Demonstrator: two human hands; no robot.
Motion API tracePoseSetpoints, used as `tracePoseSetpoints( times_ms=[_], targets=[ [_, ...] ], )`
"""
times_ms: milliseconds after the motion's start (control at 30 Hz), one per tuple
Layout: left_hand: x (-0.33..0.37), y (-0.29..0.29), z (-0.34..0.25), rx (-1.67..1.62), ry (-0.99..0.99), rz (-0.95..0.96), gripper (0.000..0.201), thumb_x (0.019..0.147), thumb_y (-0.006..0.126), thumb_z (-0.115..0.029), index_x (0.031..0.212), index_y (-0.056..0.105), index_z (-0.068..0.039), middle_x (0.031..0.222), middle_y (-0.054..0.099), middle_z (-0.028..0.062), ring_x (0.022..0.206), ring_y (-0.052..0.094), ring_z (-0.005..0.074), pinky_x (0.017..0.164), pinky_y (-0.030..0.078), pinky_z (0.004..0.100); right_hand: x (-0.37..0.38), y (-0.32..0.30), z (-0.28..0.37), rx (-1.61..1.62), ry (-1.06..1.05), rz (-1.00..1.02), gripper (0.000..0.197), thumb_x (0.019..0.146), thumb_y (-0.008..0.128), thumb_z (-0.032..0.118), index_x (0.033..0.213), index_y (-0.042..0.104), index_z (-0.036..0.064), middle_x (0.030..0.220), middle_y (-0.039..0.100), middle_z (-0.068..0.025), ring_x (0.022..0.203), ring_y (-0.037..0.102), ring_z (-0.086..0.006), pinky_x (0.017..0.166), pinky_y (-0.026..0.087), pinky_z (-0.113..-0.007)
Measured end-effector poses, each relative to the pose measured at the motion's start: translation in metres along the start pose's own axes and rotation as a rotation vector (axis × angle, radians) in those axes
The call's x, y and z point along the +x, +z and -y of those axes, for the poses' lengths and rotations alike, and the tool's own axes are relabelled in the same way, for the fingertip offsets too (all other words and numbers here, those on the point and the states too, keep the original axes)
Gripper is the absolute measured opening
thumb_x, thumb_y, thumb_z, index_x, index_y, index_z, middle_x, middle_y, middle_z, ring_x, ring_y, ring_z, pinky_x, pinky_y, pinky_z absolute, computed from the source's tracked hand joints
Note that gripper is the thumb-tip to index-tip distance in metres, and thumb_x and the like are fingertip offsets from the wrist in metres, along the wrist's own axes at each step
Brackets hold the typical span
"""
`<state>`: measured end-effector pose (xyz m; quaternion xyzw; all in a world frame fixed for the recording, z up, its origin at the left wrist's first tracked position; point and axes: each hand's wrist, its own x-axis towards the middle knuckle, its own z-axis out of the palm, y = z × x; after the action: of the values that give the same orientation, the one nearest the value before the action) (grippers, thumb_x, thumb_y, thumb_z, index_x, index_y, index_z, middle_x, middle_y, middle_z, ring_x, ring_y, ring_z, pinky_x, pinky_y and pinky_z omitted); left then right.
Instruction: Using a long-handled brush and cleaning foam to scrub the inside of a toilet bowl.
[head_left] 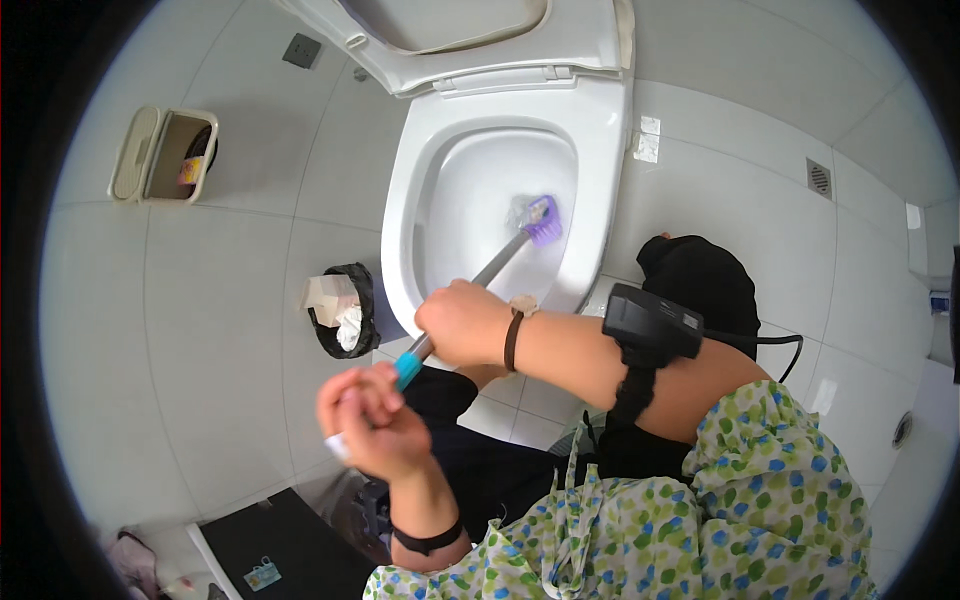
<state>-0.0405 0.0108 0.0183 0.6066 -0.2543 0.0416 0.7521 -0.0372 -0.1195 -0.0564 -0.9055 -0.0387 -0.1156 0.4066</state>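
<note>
A white toilet point(600, 130) stands at the top centre with its lid and seat raised. My right hand point(462, 322) grips the grey handle of a toilet brush point(500, 262). The brush's purple head point(543, 222) is down inside the bowl, near the right wall. The handle's blue end point(407, 370) sticks out below my right hand. My left hand point(372, 420) is closed around that blue end, with something small and white at its little-finger side. Both wrists wear dark bands; a black device is strapped to my right forearm point(650, 325).
A small bin lined with a black bag point(345, 310) holds white paper, left of the toilet. A beige box point(165, 155) sits on the floor at far left. A floor drain point(819, 177) is at right. A black mat point(280, 550) lies at lower left.
</note>
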Motion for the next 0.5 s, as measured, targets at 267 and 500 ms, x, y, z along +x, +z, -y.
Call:
tracePoseSetpoints(
  times_ms=[267, 500],
  targets=[
    [0.027, -0.009, -0.032, 0.149, 0.044, 0.11, 0.021, 0.085, 0.04, -0.005, 0.089, 0.056, 0.007, 0.048, 0.034, 0.0015, 0.044, 0.036, 0.0122, 0.055, 0.042, 0.0329, -0.003, 0.025, 0.034, 0.309, 0.01, -0.401, 0.019, 0.066, 0.067, 0.02, 0.065, 0.053, 0.0075, 0.064, 0.057, -0.011, 0.068, 0.057, -0.0328, 0.066, 0.04, -0.043],
    [0.057, -0.002, -0.104, 0.234, 0.375, 1.021, 0.019, 0.086, 0.045, -0.015, 0.092, 0.055, -0.001, 0.043, 0.035, -0.0036, 0.036, 0.035, 0.0096, 0.041, 0.035, 0.0274, 0.007, 0.013, 0.085, 0.623, -0.237, -0.679, 0.016, 0.07, 0.06, 0.011, 0.071, 0.044, 0.0081, 0.07, 0.046, -0.0086, 0.073, 0.047, -0.0298, 0.073, 0.033, -0.04]
  ],
)
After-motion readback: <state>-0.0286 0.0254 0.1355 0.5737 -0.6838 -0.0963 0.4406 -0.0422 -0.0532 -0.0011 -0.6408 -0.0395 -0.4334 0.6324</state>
